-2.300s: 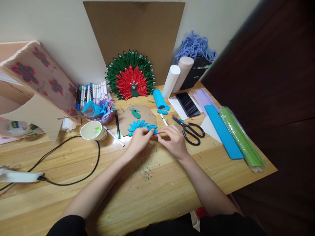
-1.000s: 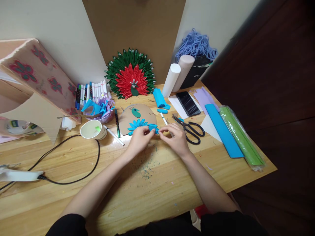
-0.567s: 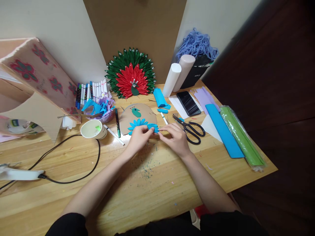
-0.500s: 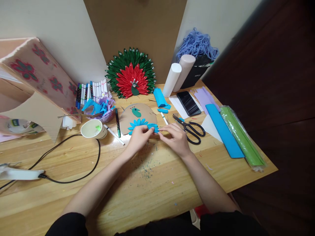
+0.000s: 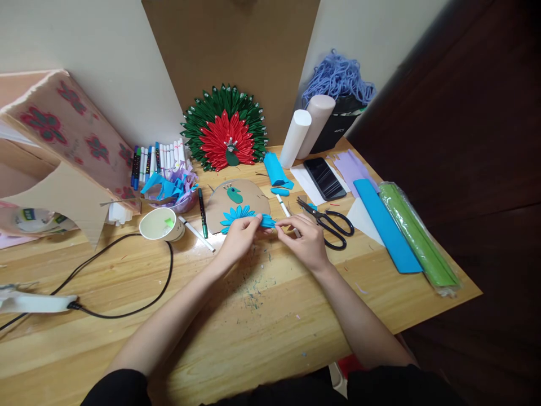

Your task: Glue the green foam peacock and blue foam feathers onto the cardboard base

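Note:
My left hand (image 5: 239, 239) and my right hand (image 5: 305, 243) meet at the middle of the wooden table (image 5: 253, 316). Both pinch a small folded blue paper petal (image 5: 267, 221) between their fingertips. The petal sits at the right end of a fan of blue petals (image 5: 240, 215) glued on a brown cardboard half-disc (image 5: 249, 194) that carries a small green bird shape (image 5: 234, 194). Both hands have curled fingers.
Black scissors (image 5: 329, 224), a white pen (image 5: 284, 207) and a phone (image 5: 324, 177) lie right of my hands. A paper cup (image 5: 160, 224), green marker (image 5: 202, 211) and black cable (image 5: 127, 310) lie left. A finished red-green paper fan (image 5: 224, 132) leans at the back. Blue and green paper rolls (image 5: 406, 231) lie far right.
My hands have stayed at the same spot, working the blue petal; my right fingertips have shifted slightly and the view has moved a little.

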A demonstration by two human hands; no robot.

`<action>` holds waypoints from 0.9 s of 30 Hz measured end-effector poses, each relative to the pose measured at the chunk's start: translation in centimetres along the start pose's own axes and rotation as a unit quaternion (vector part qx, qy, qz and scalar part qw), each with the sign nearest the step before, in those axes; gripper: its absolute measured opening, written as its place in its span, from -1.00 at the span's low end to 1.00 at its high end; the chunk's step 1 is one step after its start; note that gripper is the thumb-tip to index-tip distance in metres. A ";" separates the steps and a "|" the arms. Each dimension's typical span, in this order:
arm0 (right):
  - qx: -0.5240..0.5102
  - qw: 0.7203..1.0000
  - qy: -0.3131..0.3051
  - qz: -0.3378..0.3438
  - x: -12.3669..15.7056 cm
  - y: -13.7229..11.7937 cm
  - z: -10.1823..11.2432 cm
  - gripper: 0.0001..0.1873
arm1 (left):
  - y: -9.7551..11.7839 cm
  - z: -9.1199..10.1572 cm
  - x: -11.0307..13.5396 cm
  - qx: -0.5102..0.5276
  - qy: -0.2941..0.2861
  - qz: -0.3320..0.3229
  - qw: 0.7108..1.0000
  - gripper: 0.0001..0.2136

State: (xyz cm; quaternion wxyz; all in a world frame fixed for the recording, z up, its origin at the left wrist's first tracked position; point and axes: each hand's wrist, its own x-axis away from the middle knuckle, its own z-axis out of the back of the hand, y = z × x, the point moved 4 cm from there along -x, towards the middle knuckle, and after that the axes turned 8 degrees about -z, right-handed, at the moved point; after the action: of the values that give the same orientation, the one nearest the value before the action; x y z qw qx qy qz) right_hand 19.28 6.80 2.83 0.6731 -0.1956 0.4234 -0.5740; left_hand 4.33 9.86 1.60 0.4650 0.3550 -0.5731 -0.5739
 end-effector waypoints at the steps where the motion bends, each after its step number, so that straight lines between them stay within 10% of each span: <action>1: -0.004 1.000 0.003 -0.008 0.0 0.1 0.0 -0.93 | 0.1 0.1 0.0 -0.011 0.002 -0.001 1.000 -0.59; 11: -0.234 0.951 -0.028 -0.202 -0.3 2.1 -0.7 -0.85 | 0.0 0.2 -0.2 -0.049 0.004 -0.011 0.999 -0.59; 27: -0.294 0.934 -0.053 -0.197 -0.5 1.9 -0.7 -0.87 | 1.4 0.3 0.5 0.031 0.045 -0.064 0.996 -0.83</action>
State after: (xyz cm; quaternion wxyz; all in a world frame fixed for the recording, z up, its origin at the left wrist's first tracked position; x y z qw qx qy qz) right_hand 19.91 7.96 1.16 0.4804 -0.4947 0.4895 -0.5338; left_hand 4.04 9.59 3.11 0.4412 0.4313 -0.5450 -0.5677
